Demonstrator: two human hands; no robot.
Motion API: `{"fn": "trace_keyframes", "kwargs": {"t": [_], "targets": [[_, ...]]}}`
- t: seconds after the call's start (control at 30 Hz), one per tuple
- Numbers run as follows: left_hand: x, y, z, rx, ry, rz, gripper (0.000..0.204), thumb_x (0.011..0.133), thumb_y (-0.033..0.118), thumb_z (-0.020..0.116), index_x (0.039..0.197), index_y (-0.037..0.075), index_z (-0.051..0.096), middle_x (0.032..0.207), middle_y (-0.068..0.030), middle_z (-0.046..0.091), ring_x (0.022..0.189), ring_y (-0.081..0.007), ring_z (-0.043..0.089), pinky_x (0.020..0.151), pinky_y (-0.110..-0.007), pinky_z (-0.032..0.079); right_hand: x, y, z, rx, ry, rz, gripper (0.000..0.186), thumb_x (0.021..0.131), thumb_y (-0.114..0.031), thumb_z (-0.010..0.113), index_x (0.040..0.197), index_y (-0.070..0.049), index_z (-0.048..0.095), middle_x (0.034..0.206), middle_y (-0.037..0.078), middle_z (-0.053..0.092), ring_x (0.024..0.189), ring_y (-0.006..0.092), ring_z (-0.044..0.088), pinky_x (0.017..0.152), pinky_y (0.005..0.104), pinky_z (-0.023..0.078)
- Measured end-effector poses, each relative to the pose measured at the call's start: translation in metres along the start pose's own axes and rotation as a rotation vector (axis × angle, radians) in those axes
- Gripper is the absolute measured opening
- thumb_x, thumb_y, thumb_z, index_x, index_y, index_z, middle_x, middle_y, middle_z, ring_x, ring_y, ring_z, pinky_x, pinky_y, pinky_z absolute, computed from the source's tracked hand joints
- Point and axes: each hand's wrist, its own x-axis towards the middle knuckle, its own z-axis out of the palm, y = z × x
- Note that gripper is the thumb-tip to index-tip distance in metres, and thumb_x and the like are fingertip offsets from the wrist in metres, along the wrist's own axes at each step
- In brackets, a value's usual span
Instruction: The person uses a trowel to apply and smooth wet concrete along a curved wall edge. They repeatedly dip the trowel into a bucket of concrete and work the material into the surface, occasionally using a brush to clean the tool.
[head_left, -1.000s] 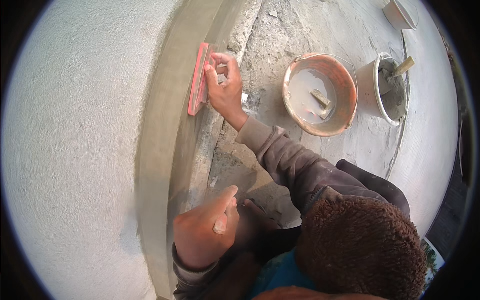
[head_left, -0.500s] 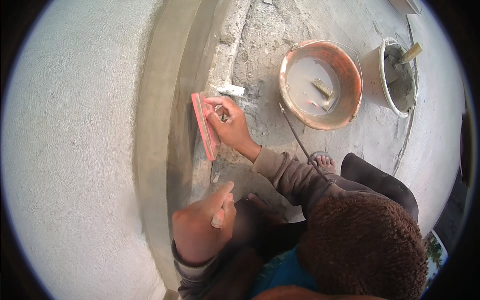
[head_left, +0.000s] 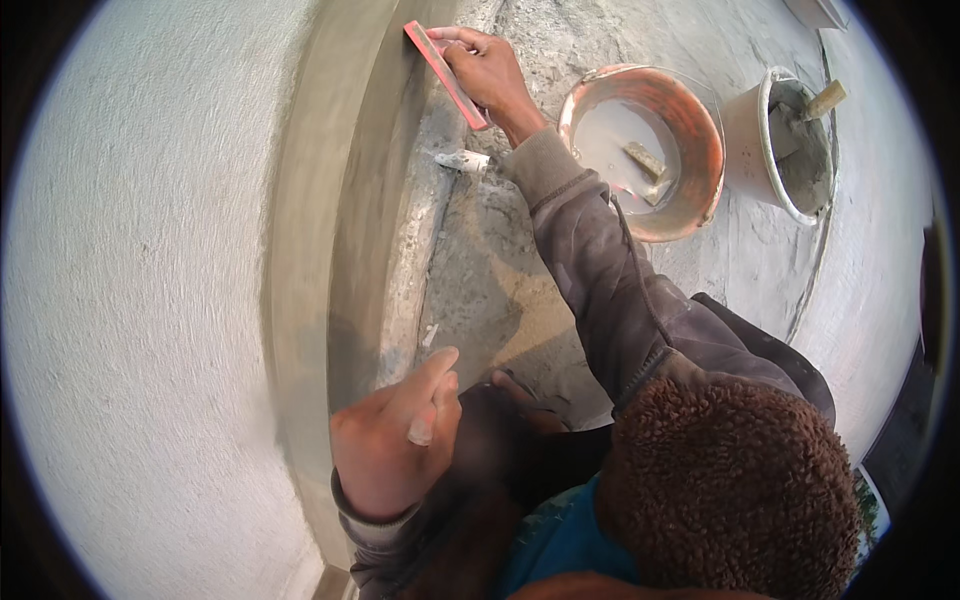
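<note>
My right hand [head_left: 492,78] grips a red plastering float [head_left: 446,77] near the top of the view. The float's face lies against the lower part of a damp grey-brown plaster band [head_left: 350,200] that runs along the foot of the white wall [head_left: 150,300]. Closer to me, my left hand [head_left: 395,435] is closed beside the same band, with the index finger pointing forward. Its curled fingers hide whatever they may hold. A short white pipe piece [head_left: 463,161] sticks out below the float.
An orange bucket [head_left: 708,150] of cloudy water stands to the right, a blocky brush [head_left: 645,158] in it. Beyond is a pale bucket [head_left: 745,145] of grey mortar with a wooden-handled tool [head_left: 826,99]. Rough concrete floor [head_left: 470,270] runs along the wall.
My right hand has moved the float forward along the band, past the white pipe, stretching out the arm. My left hand has stayed nearly in place.
</note>
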Motion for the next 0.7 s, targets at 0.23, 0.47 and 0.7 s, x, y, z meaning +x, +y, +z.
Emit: {"fn": "trace_keyframes", "kwargs": {"t": [0.23,0.47,0.7], "targets": [[0.013,-0.004,0.013,0.024,0.096,0.138,0.022,0.086,0.008,0.078,0.108,0.01,0.079,0.065,-0.0072,0.068,0.053,-0.0228,0.066,0.05,-0.034,0.051,-0.139,0.036,0.035,-0.125,-0.388,0.054,0.03,0.097,-0.026,0.064,0.123,-0.022,0.079,0.12,0.01,0.073,0.093,0.0205,0.068,0.084,0.0368,0.054],[0.016,-0.006,0.011,0.025,0.046,0.114,0.021,0.088,0.011,0.077,0.109,0.011,0.079,0.062,-0.0072,0.066,0.052,-0.0241,0.065,0.048,-0.035,0.049,0.011,0.009,-0.002,0.034,0.368,-0.403,0.04,0.096,-0.004,0.069,0.136,-0.008,0.07,0.116,0.006,0.074,0.103,0.0159,0.07,0.091,0.0323,0.058],[0.018,-0.006,0.004,-0.07,-0.001,-0.008,0.02,0.091,0.009,0.074,0.111,0.006,0.079,0.076,-0.0136,0.074,0.064,-0.0242,0.073,0.06,-0.032,0.054,0.118,0.013,0.002,-0.057,0.463,-0.564,0.037,0.088,0.0,0.068,0.12,-0.015,0.08,0.114,0.012,0.074,0.104,0.0248,0.073,0.088,0.0354,0.059]]}}
